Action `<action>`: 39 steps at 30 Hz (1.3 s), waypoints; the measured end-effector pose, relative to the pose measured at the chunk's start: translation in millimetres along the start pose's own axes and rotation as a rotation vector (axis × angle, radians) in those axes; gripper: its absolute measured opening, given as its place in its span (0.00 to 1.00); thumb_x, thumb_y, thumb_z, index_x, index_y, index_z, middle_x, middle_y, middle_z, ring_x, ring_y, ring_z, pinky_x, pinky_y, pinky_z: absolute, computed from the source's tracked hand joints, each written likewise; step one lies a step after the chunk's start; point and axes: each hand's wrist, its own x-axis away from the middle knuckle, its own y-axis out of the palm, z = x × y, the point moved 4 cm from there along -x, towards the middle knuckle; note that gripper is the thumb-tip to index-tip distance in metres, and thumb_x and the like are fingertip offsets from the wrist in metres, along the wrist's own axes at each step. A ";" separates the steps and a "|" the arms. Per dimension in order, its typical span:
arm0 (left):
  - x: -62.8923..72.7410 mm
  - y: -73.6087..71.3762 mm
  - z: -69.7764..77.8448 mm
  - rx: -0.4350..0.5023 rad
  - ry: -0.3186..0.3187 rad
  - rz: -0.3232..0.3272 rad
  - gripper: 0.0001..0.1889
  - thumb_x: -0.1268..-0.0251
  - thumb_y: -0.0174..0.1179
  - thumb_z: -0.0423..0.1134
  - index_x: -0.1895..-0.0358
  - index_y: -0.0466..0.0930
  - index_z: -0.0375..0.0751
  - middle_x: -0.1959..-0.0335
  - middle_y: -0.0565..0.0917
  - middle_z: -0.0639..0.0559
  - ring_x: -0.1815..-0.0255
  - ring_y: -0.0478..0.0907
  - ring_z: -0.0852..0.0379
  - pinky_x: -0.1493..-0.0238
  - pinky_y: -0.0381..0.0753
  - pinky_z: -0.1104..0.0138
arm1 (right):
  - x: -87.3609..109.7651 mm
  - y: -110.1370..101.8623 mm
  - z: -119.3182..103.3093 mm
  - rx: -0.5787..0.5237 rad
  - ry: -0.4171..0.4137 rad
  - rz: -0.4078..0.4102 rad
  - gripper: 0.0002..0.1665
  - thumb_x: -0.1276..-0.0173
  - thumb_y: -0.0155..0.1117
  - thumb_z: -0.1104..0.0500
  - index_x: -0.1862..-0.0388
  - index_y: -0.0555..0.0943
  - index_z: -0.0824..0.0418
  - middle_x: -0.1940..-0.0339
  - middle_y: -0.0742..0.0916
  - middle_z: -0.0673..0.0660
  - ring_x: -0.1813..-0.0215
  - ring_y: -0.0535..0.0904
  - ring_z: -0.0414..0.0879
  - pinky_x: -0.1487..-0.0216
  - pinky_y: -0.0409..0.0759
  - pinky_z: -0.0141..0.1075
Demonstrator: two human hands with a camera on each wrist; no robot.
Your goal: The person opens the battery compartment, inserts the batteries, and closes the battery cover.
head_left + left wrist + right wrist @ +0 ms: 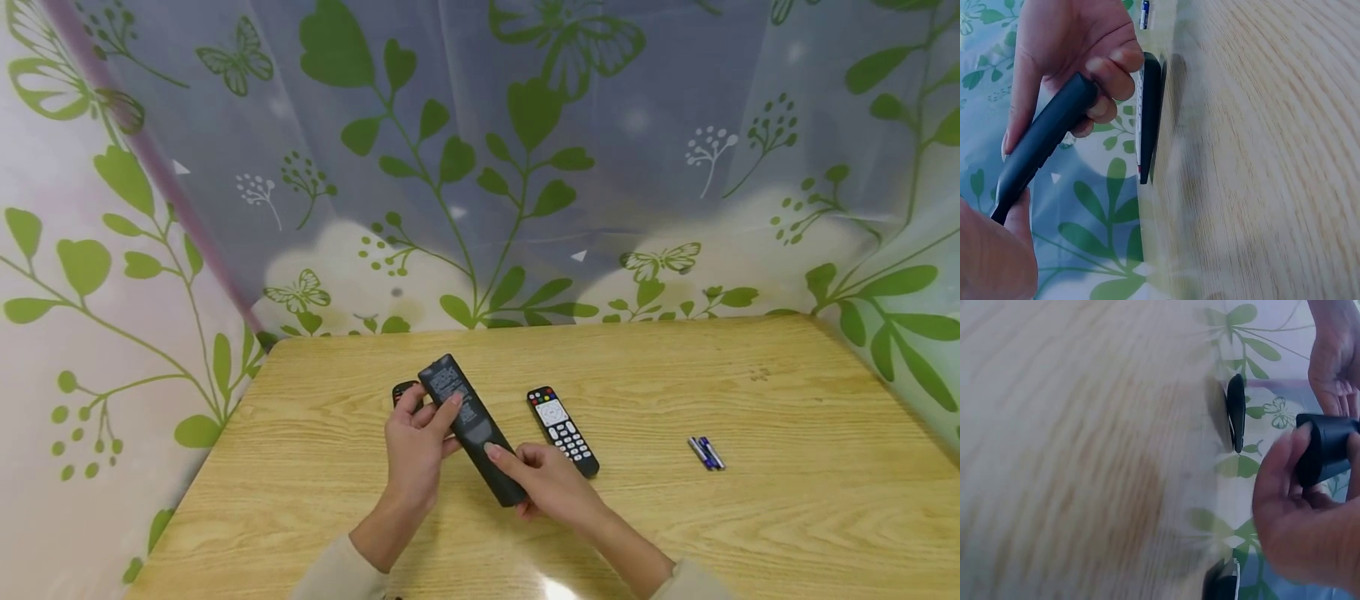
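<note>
Held remote: we see the black held remote (474,429) raised off the wooden table (825,408), left of its middle, with its printed back turned up.
Long axis: it slants from a far-left end, toward the table's back edge, to a near-right end, toward the front edge.
Left hand: the left hand (415,446) grips it along the left side near the far end, thumb laid over the print.
Right hand: the right hand (558,483) pinches the near end, thumb on the unprinted lower back, fingers bent beneath.
Batteries: we find the blue-and-silver batteries (707,453) well apart, toward the table's right edge; the right hand is the nearer one.
White-keyed remote: the white-keyed remote (551,412) lies keys up just beyond the right hand, slanting much like the held one.
Half-hidden remote: behind the left hand, the half-hidden remote (405,389) shows one end; we cannot tell its full lie.
</note>
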 end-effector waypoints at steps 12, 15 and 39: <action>-5.5 1.1 4.5 -0.007 0.024 0.030 0.17 0.33 0.59 0.31 0.44 0.70 0.34 0.57 0.82 0.34 0.66 0.84 0.48 0.68 0.85 0.61 | 16.0 4.5 -26.2 0.606 -0.633 0.474 0.42 0.50 0.77 0.42 0.36 0.73 0.49 0.46 0.78 0.49 0.52 0.76 0.45 0.61 0.80 0.40; -5.5 2.4 4.5 0.018 0.019 0.041 0.16 0.33 0.59 0.30 0.45 0.69 0.33 0.57 0.82 0.33 0.66 0.84 0.48 0.68 0.85 0.60 | 20.0 9.7 -31.4 0.756 -0.777 0.515 0.43 0.52 0.80 0.46 0.36 0.75 0.51 0.43 0.77 0.52 0.50 0.75 0.47 0.61 0.80 0.40; -7.3 6.0 4.3 0.147 -0.019 -0.121 0.29 0.29 0.51 0.57 0.42 0.70 0.33 0.56 0.81 0.44 0.59 0.81 0.51 0.56 0.83 0.58 | 19.7 8.7 -36.7 0.223 -0.563 0.287 0.31 0.37 0.69 0.57 0.34 0.73 0.53 0.41 0.78 0.45 0.44 0.75 0.39 0.52 0.80 0.36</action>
